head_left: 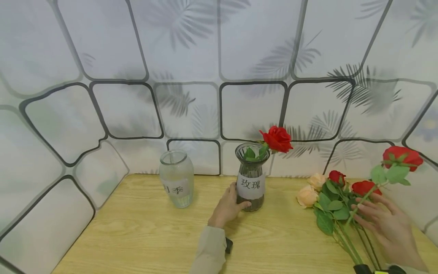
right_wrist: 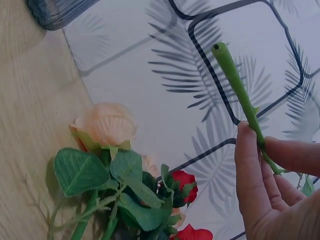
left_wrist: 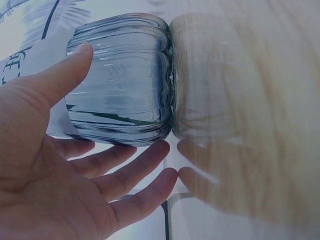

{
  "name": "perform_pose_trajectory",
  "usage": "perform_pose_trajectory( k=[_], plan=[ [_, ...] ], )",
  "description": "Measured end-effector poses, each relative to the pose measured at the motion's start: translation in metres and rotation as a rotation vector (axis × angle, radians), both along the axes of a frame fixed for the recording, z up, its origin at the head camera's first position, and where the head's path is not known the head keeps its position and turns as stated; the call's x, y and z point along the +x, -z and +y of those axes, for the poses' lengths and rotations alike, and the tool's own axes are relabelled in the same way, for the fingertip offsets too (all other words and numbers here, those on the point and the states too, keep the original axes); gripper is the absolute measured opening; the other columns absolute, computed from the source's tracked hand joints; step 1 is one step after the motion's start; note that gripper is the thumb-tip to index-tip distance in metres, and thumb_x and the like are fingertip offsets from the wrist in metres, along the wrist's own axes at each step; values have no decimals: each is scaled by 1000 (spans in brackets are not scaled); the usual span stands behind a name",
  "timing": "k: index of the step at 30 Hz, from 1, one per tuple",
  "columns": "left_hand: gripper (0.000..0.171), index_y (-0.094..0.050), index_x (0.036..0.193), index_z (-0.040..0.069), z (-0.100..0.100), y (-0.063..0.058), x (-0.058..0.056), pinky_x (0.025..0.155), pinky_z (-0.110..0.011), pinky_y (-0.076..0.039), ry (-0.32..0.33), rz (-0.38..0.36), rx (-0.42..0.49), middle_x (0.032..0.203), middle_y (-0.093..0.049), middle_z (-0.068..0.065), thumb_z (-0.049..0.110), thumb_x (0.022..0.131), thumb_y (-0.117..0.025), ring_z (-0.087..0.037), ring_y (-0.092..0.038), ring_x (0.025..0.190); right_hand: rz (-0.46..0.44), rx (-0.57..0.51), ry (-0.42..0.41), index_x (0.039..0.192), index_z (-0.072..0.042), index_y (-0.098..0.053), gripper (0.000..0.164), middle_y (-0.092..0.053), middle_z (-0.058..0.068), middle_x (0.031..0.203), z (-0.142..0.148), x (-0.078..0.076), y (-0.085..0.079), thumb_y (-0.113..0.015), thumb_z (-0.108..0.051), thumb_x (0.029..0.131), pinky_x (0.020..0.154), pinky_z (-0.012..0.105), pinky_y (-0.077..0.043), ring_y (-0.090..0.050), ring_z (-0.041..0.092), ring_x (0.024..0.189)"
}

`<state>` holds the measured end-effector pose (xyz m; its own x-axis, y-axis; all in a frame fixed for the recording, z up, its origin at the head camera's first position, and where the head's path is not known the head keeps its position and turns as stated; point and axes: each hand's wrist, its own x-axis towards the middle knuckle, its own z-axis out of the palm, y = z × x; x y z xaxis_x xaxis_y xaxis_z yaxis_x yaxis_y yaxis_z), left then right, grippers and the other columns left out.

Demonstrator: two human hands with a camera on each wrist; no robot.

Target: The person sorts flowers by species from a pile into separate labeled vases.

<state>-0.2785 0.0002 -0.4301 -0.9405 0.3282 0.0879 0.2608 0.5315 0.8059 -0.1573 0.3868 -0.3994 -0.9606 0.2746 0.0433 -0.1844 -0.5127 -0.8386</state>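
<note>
A grey ribbed glass vase (head_left: 251,171) stands upright, a white label with black characters round its middle. One red rose (head_left: 278,139) leans out of it to the right. My left hand (head_left: 227,207) holds this vase low down; in the left wrist view the thumb lies on one side and the fingers stretch along the other. To the right, my right hand (head_left: 390,220) pinches the green stem (right_wrist: 240,90) of another red rose (head_left: 402,158) between thumb and fingers. The bloom is raised above the table, and the bare stem end points away from the hand.
A clear glass vase (head_left: 176,173) with a similar label stands to the left. Beside my right hand lies a bunch of flowers: peach blooms (head_left: 307,196), red roses (head_left: 337,177) and green leaves (head_left: 333,205). Behind the wooden table (head_left: 137,228) rises a patterned wall (head_left: 253,110).
</note>
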Motion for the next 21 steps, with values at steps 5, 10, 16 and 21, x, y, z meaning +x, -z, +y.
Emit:
perform_pose_trajectory(
  k=[5, 10, 16, 21],
  plan=[
    [88, -23, 155, -7, 0, 0, 0, 112, -56, -36, 0, 2, -6, 153, -35, -32, 27, 94, -76, -45, -41, 139, -32, 45, 36, 118, -20, -55, 38, -75, 1, 95, -10, -3, -7, -57, 13, 98, 68, 36, -62, -75, 19, 83],
    [87, -23, 156, -6, -1, 0, -1, 113, -55, -36, 0, -4, -10, 153, -35, -31, 28, 94, -75, -44, -40, 139, -90, 107, 67, 125, -22, -47, 43, -72, -6, 93, -15, -9, -10, -61, 8, 98, 68, 33, -62, -73, 13, 83],
    [86, -23, 156, -6, -1, 0, -2, 113, -55, -36, -2, -1, -8, 153, -35, -31, 27, 95, -75, -44, -40, 139, -42, 54, 88, 120, -17, -54, 37, -73, -2, 93, -24, -13, -15, -60, 11, 97, 65, 35, -62, -73, 15, 82],
    [86, -24, 155, -6, -1, 1, -1, 113, -55, -35, 5, 3, -5, 152, -36, -31, 26, 95, -75, -44, -40, 140, -36, -18, 106, 106, -14, -65, 26, -71, 1, 90, -32, -15, -22, -61, 10, 97, 64, 38, -62, -72, 16, 79]
  ],
)
